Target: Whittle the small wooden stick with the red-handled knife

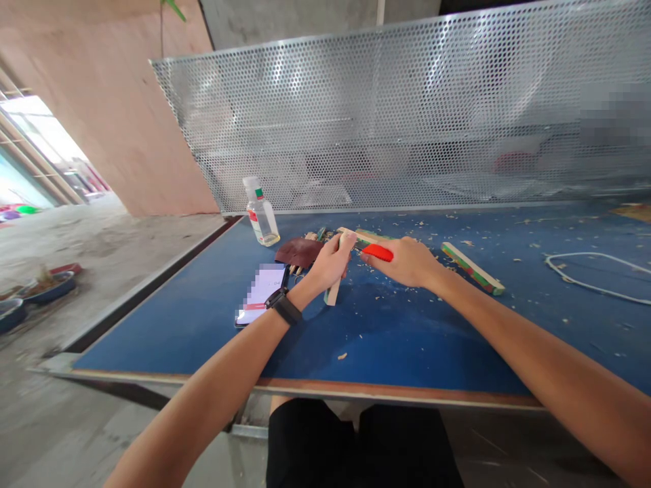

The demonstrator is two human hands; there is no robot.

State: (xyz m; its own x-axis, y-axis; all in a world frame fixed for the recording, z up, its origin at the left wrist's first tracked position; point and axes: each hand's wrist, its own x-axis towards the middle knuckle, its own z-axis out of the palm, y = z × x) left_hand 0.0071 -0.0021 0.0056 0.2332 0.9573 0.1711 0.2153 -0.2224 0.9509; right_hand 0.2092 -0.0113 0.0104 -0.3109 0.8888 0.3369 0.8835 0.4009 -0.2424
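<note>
Perforated metal sheeting (pixel 356 115) is standing beyond both hands, behind the blue worktop (pixel 167 318). I'm wrapping the left hand (pixel 331 261) around a wood stick (pixel 332 293), presumably steadying it for the red cutter (pixel 379 253) I'm gripping in the right hand (pixel 409 263), just beside. A painted strip (pixel 472 269) is lying right of the hands, probably leaving working room. The stick is showing pale wood and a greenish edge below the left hand.
</note>
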